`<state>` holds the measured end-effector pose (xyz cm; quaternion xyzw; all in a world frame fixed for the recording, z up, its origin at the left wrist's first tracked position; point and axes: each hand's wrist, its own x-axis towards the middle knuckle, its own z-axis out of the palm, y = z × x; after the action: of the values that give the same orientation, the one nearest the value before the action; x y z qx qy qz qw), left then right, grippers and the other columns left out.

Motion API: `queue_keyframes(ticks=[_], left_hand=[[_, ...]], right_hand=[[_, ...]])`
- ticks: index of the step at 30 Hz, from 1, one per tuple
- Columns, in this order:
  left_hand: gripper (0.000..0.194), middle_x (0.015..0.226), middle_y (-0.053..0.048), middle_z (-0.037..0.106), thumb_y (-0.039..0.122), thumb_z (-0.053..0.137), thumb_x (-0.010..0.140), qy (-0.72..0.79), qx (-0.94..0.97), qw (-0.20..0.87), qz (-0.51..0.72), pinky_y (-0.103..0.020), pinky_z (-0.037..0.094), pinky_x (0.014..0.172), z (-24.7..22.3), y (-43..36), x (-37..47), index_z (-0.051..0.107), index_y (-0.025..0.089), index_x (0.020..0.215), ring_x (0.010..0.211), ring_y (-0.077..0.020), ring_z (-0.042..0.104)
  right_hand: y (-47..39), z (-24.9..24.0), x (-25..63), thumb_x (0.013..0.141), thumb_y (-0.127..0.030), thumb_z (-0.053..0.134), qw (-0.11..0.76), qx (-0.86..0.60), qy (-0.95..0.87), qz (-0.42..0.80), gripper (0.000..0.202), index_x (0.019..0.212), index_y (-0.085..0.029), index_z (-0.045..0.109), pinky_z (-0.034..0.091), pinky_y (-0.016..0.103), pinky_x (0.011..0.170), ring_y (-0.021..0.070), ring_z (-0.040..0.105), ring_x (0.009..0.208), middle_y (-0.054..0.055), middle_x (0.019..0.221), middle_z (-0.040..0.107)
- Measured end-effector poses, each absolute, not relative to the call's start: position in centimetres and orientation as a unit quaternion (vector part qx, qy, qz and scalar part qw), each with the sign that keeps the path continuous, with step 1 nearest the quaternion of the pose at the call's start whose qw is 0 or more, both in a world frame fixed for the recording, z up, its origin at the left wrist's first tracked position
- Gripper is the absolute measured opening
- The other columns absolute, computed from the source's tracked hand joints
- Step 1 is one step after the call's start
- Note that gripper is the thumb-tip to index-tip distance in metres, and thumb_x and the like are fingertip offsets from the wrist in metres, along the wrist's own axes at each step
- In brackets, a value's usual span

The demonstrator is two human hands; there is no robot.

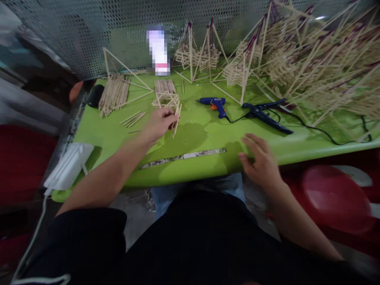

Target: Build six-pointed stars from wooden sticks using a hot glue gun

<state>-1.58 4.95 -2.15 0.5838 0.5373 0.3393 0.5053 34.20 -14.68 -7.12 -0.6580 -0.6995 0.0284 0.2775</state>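
Observation:
My left hand (163,123) is closed on a few thin wooden sticks (177,120), pinched between thumb and fingers. Just behind it on the green table stands a small lattice of glued sticks (165,99). My right hand (257,160) hovers over the table's front edge, fingers apart, holding nothing. A blue glue gun (218,103) with an orange trigger lies between and beyond the hands. To its right rests a black clamp (267,113). Nearest me lies a narrow patterned strip (184,156).
Bundled sticks (114,95) and loose sticks (133,118) lie at left. A white power strip (69,166) sits at the left edge. Many stick structures (326,59) crowd the right side, with a black cord (320,132) before them. A red stool (335,198) stands below right.

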Motion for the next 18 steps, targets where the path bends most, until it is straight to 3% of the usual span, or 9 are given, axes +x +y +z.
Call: queue_keyframes(ticks=[3, 7, 10, 18], left_hand=[[0.016, 0.087, -0.004, 0.079, 0.015, 0.082, 0.103, 0.523, 0.595, 0.496, 0.354, -0.031, 0.059, 0.074, -2.6, 5.3, -2.2, 0.084, 0.023, 0.089, 0.072, -0.0142, 0.070], [0.013, 0.089, -0.005, 0.080, 0.018, 0.084, 0.103, 0.517, 0.604, 0.491, 0.355, -0.031, 0.060, 0.073, -3.0, 5.6, -2.6, 0.084, 0.023, 0.091, 0.074, -0.0153, 0.071], [0.013, 0.092, -0.006, 0.081, 0.016, 0.084, 0.104, 0.528, 0.596, 0.497, 0.345, -0.033, 0.061, 0.076, -2.6, 5.2, -2.2, 0.084, 0.022, 0.092, 0.076, -0.0160, 0.072], [0.022, 0.088, -0.005, 0.081, 0.009, 0.082, 0.106, 0.542, 0.579, 0.509, 0.333, -0.032, 0.061, 0.074, -1.4, 4.0, -1.1, 0.082, 0.020, 0.087, 0.072, -0.0144, 0.070]], right_hand=[[-10.4, -6.1, 29.8, 0.112, -0.043, 0.060, 0.257, -0.612, -0.745, 0.072, 0.037, 0.131, -0.024, 0.086, 0.066, 0.057, 0.106, 0.0385, 0.082, 0.117, 0.016, 0.124, 0.087], [-5.9, -5.4, 27.2, 0.110, -0.039, 0.064, 0.180, -0.620, -0.757, 0.098, 0.029, 0.121, -0.021, 0.084, 0.064, 0.047, 0.087, 0.0334, 0.080, 0.101, 0.015, 0.117, 0.085], [-4.2, -5.2, 26.5, 0.111, -0.034, 0.060, 0.143, -0.627, -0.760, 0.095, 0.025, 0.111, -0.021, 0.081, 0.060, 0.047, 0.084, 0.0337, 0.078, 0.098, 0.016, 0.113, 0.084], [-2.5, -4.4, 26.2, 0.110, -0.020, 0.052, 0.063, -0.589, -0.800, 0.096, 0.027, 0.113, -0.018, 0.078, 0.057, 0.047, 0.087, 0.0363, 0.077, 0.107, 0.020, 0.121, 0.082]])
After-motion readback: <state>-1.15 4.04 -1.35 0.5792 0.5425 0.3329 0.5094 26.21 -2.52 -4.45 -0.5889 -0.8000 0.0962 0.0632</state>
